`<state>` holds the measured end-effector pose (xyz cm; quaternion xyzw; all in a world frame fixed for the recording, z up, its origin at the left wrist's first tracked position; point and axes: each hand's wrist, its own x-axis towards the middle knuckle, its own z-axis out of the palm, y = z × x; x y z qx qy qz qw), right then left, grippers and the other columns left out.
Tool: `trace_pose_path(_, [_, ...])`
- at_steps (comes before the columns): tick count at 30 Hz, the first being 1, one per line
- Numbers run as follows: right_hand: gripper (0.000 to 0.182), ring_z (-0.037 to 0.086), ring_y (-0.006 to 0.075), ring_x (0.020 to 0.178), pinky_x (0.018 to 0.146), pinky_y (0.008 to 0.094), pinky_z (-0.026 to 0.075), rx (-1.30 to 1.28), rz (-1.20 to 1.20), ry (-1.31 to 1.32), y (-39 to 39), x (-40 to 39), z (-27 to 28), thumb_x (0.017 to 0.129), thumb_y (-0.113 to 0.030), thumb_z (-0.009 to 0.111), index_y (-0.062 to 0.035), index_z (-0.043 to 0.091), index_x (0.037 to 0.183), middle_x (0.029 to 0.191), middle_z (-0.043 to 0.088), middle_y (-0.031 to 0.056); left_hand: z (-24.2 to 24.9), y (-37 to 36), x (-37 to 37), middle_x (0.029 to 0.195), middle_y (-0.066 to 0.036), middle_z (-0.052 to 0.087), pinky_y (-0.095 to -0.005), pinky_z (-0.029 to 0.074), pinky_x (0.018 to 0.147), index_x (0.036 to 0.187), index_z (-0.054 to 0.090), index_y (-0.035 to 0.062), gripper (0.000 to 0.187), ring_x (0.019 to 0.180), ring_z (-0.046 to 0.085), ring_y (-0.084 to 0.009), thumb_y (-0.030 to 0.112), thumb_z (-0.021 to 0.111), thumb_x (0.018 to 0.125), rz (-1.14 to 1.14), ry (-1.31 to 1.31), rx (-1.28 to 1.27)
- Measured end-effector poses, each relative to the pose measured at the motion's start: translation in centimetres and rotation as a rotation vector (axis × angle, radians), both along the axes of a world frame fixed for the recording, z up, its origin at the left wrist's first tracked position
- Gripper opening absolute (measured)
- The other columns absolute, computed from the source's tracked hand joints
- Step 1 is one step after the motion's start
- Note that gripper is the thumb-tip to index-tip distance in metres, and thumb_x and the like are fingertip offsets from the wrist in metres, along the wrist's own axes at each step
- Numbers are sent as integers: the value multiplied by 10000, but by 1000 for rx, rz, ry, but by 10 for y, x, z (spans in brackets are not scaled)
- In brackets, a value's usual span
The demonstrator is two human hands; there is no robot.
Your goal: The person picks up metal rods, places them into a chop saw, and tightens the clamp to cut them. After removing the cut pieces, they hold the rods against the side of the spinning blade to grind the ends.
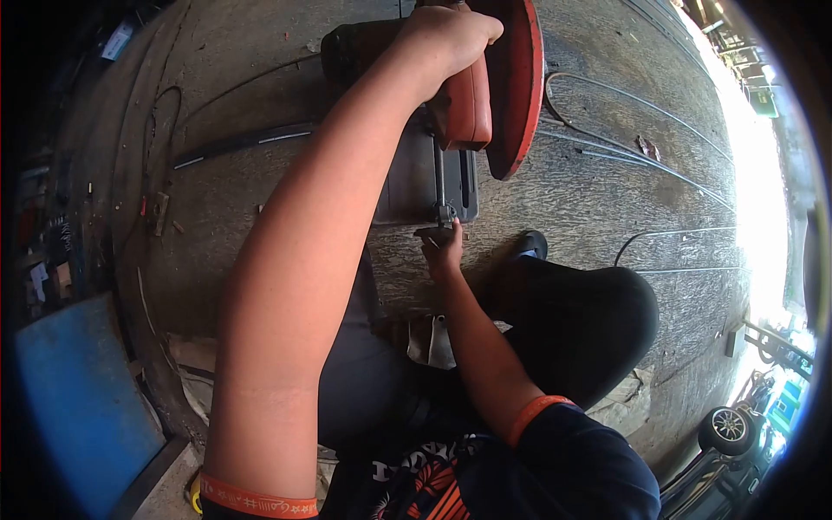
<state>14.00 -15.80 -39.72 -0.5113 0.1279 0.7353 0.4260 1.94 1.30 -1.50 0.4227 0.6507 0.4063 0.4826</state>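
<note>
A cut-off saw with an orange-red body (468,113) and a large red blade guard (517,95) stands on the floor in front of me. My left hand (451,39) reaches over the saw and is closed round its handle at the top edge of the view; the handle itself is mostly covered. Nearer to me, my right hand (444,253) grips the dark crank handle (436,234) of the saw's clamp. From that crank a threaded clamp rod (439,178) runs over the dark saw base (407,186). The blade is hidden behind the guard.
Bent metal rods (641,156) lie on the worn floor to the right. A dark bar (243,146) lies left of the saw. A blue panel (87,399) is at lower left, and a vehicle wheel (728,426) shows at lower right. My shoe (533,244) is beside the saw.
</note>
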Motion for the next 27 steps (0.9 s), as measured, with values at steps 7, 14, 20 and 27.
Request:
trace_pose_path(7, [547, 605, 341, 841, 678, 444, 545, -208, -85, -224, 18, 1, 23, 847, -461, 537, -54, 454, 1203, 1062, 534, 188, 3, 1, 0, 743, -154, 622, -382, 491, 619, 812, 591, -53, 288, 661, 623, -260, 229, 586, 759, -17, 93, -18])
trace_pose_path(14, [429, 636, 336, 802, 640, 433, 569, -25, 28, -343, 15, 1, -10, 875, -364, 479, -8, 503, 1114, 1012, 568, 186, 3, 5, 0, 718, -151, 595, -377, 503, 556, 823, 586, -70, 298, 598, 603, -253, 225, 587, 778, -73, 131, -26])
trace_pose_path(20, [382, 650, 352, 803, 700, 447, 572, 39, 59, -290, 10, 11, -22, 880, -289, 432, -7, 482, 1133, 975, 588, 202, -1, 5, 4, 754, -153, 606, -328, 524, 482, 948, 553, -78, 404, 554, 629, -212, 277, 640, 775, -1, 89, -63])
trace_pose_path(27, [574, 506, 384, 1112, 908, 452, 469, -42, 52, -7, 3, 16, 4, 790, -358, 600, 0, 432, 1206, 1109, 536, 232, -20, 11, -11, 846, -169, 588, -313, 527, 545, 1034, 496, -84, 525, 550, 606, -210, 356, 653, 795, -69, 157, -6])
